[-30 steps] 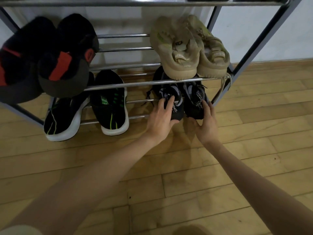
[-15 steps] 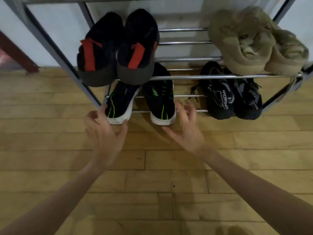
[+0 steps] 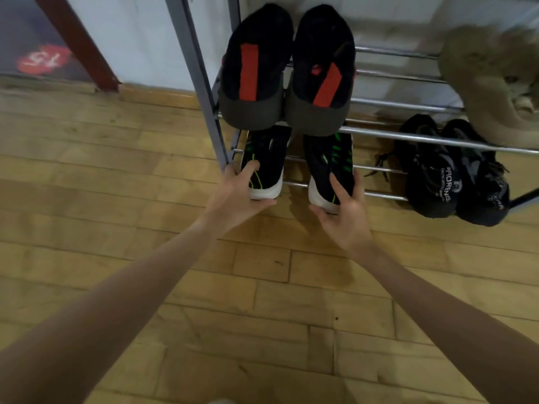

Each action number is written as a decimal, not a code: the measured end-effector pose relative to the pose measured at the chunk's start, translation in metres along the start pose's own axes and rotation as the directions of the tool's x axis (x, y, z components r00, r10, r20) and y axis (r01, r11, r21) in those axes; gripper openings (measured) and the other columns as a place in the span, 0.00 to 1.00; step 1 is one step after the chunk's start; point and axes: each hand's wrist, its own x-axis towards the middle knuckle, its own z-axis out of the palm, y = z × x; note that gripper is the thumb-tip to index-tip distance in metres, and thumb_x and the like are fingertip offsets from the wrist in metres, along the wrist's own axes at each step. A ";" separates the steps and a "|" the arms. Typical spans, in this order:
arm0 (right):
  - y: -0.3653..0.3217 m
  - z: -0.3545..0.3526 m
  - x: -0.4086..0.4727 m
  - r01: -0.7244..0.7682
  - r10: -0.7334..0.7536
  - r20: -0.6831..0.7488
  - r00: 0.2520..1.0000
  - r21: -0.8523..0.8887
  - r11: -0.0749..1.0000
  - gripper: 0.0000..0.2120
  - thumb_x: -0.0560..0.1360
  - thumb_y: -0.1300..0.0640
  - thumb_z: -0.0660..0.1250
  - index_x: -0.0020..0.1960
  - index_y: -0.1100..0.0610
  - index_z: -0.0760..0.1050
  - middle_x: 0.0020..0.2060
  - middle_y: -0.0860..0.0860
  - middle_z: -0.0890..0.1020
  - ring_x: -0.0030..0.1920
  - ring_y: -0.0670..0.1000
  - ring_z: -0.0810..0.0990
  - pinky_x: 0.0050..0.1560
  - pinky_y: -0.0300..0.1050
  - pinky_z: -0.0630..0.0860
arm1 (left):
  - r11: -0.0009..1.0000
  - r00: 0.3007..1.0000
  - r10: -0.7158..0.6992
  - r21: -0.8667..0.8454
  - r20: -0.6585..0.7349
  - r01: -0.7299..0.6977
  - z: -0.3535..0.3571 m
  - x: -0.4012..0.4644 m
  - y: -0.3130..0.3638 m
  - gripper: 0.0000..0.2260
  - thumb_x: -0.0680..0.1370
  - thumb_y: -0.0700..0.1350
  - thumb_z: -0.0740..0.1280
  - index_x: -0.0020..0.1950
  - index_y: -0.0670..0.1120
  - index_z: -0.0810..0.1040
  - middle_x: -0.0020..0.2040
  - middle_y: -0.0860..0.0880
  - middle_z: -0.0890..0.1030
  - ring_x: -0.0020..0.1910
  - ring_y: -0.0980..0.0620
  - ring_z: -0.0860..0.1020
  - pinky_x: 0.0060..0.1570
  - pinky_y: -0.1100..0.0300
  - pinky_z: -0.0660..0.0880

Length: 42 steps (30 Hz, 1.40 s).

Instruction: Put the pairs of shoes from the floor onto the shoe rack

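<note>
We are reaching both bare arms forward over the light brown wooden plank floor (image 3: 87, 176) toward the metal shoe rack of grey uprights and chrome rails (image 3: 414, 138). Our left hand (image 3: 237, 193) is gripping the heel of the left black knit sneaker with green streaks and a white sole (image 3: 269, 161), with the fingers curling over its outer side and the thumb lying under the white heel edge. Our right hand (image 3: 344, 211) is holding the heel of the matching right black and green sneaker (image 3: 329, 161), its fingers lying up along the upper and its thumb tucking below the sole. Both sneakers are sitting on the lowest rails at the rack's left end, toes pointing inward and heels overhanging the front rail, with a gap between them. Directly above, on the next tier, a pair of black high-top shoes with red strips and dark grey soles (image 3: 287, 71) is resting side by side, touching each other. To the right on the bottom tier, a pair of black lace-up trainers with white lettering (image 3: 449, 173) is lying close together, and above them a blurred beige shoe (image 3: 495, 88) is showing at the frame's edge. A dark red post (image 3: 78, 45) is leaning against the pale wall at the upper left.
</note>
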 end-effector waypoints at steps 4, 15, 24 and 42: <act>-0.006 0.005 -0.001 0.005 -0.005 -0.075 0.997 0.002 1.000 0.32 0.71 0.53 0.75 0.71 0.62 0.69 0.74 0.65 0.59 0.74 0.63 0.61 0.72 0.47 0.61 | 0.999 0.995 -0.003 -0.046 -0.097 -0.002 0.006 -0.002 0.004 0.33 0.67 0.54 0.76 0.66 0.44 0.68 0.58 0.42 0.72 0.52 0.46 0.75 0.44 0.63 0.67; -0.031 0.024 0.016 -0.035 0.052 -0.084 0.995 0.199 0.979 0.31 0.76 0.50 0.69 0.73 0.63 0.64 0.75 0.63 0.57 0.76 0.59 0.57 0.73 0.54 0.65 | 1.000 0.981 0.011 -0.012 -0.192 -0.014 0.006 0.000 -0.005 0.33 0.67 0.53 0.77 0.66 0.43 0.69 0.56 0.43 0.73 0.49 0.45 0.76 0.40 0.60 0.72; -0.030 0.039 0.019 0.069 -0.068 -0.036 0.997 0.024 0.997 0.32 0.74 0.51 0.71 0.74 0.60 0.64 0.75 0.67 0.55 0.74 0.66 0.59 0.72 0.54 0.61 | 1.000 0.977 0.024 0.014 -0.212 -0.021 0.004 -0.002 -0.006 0.35 0.67 0.53 0.77 0.67 0.41 0.68 0.57 0.41 0.72 0.47 0.46 0.76 0.40 0.61 0.72; -0.021 -0.030 0.012 0.058 -0.006 0.420 0.907 -0.111 0.992 0.32 0.81 0.52 0.58 0.78 0.57 0.44 0.77 0.61 0.49 0.77 0.61 0.51 0.75 0.55 0.55 | 0.989 0.989 -0.143 0.035 -0.045 0.145 -0.031 -0.037 -0.004 0.23 0.79 0.46 0.63 0.71 0.40 0.62 0.61 0.42 0.72 0.49 0.43 0.79 0.43 0.50 0.75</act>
